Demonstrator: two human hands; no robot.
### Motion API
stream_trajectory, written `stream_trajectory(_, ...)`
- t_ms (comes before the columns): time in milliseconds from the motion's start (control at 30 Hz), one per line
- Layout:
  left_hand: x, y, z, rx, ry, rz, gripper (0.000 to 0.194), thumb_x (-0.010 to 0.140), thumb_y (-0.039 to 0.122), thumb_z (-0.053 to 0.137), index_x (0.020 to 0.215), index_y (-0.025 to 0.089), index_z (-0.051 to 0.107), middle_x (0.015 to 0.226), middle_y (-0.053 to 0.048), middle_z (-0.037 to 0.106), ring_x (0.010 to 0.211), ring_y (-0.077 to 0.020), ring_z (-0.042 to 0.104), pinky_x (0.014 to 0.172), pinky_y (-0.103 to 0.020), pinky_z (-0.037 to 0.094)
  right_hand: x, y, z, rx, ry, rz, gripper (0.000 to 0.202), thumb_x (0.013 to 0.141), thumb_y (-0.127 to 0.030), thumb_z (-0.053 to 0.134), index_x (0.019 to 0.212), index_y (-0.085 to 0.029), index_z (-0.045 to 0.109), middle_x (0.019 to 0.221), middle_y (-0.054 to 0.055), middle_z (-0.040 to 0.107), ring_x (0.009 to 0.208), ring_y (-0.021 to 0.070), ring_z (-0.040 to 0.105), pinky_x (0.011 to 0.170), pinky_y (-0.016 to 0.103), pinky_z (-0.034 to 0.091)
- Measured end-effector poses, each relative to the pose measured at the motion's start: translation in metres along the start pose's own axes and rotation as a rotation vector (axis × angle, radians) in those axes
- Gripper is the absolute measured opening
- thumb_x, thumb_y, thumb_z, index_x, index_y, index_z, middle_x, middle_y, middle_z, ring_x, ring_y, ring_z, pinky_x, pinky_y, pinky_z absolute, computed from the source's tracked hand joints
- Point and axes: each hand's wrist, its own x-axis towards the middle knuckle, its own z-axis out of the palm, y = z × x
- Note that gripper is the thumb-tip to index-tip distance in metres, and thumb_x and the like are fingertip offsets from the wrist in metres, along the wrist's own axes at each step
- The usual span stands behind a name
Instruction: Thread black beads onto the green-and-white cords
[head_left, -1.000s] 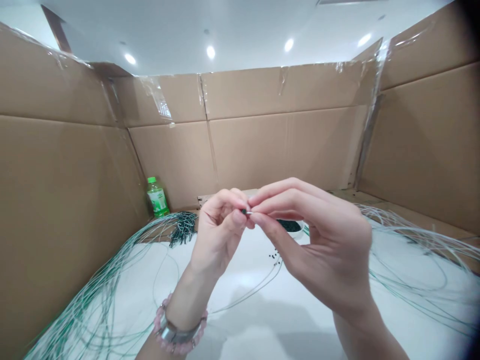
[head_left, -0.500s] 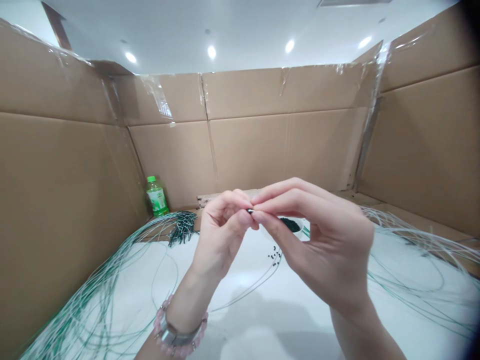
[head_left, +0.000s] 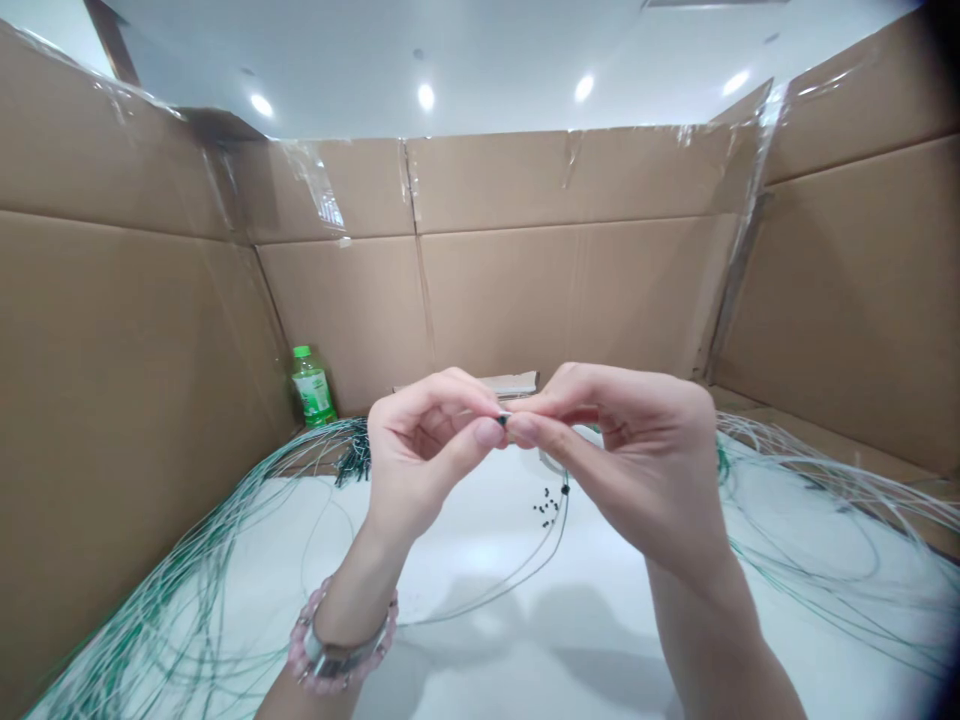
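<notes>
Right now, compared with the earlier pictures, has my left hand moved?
Yes: the left hand has shifted leftward on its knuckle side, nearer to the green-capped bottle.

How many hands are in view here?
2. The left hand is left of centre, pinching a small dark piece; the right hand is right of centre, fingertips beside that piece. No other hand shows.

Bright ceiling lights (head_left: 426, 97), soft shadows, dark corner
</notes>
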Motion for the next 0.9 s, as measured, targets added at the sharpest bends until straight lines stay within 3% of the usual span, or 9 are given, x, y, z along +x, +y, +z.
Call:
stream_trajectory(167, 0.000, 0.002, 0.002, -0.027, 0.008, -0.097, 0.007, 0.080, 0.025, 0.070, 0.077, 0.020, 0.069, 0.073, 0.001, 0.064, 0.063, -0.0082, 0.063, 0.058, -0.018, 0.055, 0.000, -0.001, -0.001, 0.027, -0.022, 0.062, 0.017, 0.075, -0.009, 0.074, 0.072, -0.026, 0.071, 0.069, -0.005, 0.072, 0.059, 0.0112, 0.066, 0.049, 0.021, 0.056)
stream_trajectory(300, 0.001, 0.003, 0.005, -0.008, 0.084, -0.168, 0.013, 0.075, 0.031, 0.075, 0.073, 0.020, 0.067, 0.069, 0.003, 0.065, 0.056, -0.0069, 0.061, 0.052, -0.017, 0.054, 0.002, -0.001, 0.001, 0.033, 0.010, 0.078, 0.017, 0.073, -0.009, 0.075, 0.067, -0.023, 0.068, 0.065, -0.005, 0.070, 0.058, 0.0099, 0.066, 0.046, 0.020, 0.054)
stream_trajectory(433, 0.003, -0.001, 0.006, 0.060, 0.151, -0.076, 0.006, 0.076, 0.027, 0.074, 0.079, 0.023, 0.071, 0.073, 0.004, 0.066, 0.061, -0.0065, 0.062, 0.054, -0.016, 0.054, 0.006, 0.001, 0.001, -0.030, -0.006, 0.140, 0.016, 0.069, -0.017, 0.079, 0.063, -0.020, 0.064, 0.065, -0.005, 0.069, 0.058, 0.0103, 0.067, 0.047, 0.020, 0.053)
stream_trajectory(567, 0.004, -0.005, 0.005, 0.069, 0.126, -0.001, 0.005, 0.082, 0.023, 0.068, 0.083, 0.022, 0.073, 0.073, 0.004, 0.067, 0.063, -0.0047, 0.063, 0.056, -0.014, 0.054, 0.008, 0.004, 0.004, -0.090, 0.021, 0.133, 0.020, 0.074, -0.031, 0.076, 0.063, -0.021, 0.062, 0.063, -0.004, 0.068, 0.059, 0.0122, 0.068, 0.051, 0.023, 0.056)
stream_trajectory(733, 0.004, -0.006, 0.004, 0.153, 0.209, -0.014, 0.012, 0.078, 0.032, 0.071, 0.077, 0.021, 0.069, 0.065, 0.006, 0.067, 0.056, -0.0053, 0.063, 0.053, -0.015, 0.053, 0.004, 0.009, 0.010, -0.046, 0.069, 0.082, 0.015, 0.073, -0.016, 0.077, 0.069, -0.024, 0.065, 0.070, -0.006, 0.071, 0.061, 0.0099, 0.068, 0.055, 0.021, 0.059)
stream_trajectory(900, 0.004, -0.008, 0.003, 0.139, 0.159, -0.013, 0.009, 0.078, 0.030, 0.071, 0.076, 0.021, 0.069, 0.068, 0.004, 0.067, 0.057, -0.0049, 0.062, 0.054, -0.014, 0.055, 0.001, 0.014, 0.011, 0.018, 0.139, 0.005, 0.013, 0.071, -0.018, 0.079, 0.073, -0.026, 0.069, 0.072, -0.007, 0.072, 0.060, 0.0119, 0.068, 0.051, 0.022, 0.058)
